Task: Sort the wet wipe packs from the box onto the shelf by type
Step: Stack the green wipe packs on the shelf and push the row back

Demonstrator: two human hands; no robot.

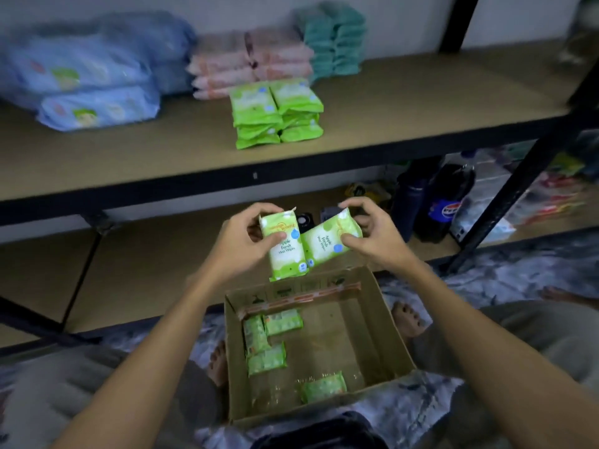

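Left hand (241,236) grips one green pack (285,251) | right hand (366,231) grips another (327,243) | box (366,322): four packs

blue packs (87,72) blurred, cut off left, teal stack (334,43) blurred

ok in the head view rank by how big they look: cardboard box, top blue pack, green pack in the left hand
1. cardboard box
2. top blue pack
3. green pack in the left hand
The blue pack is farther away, so likely bigger than it looks.
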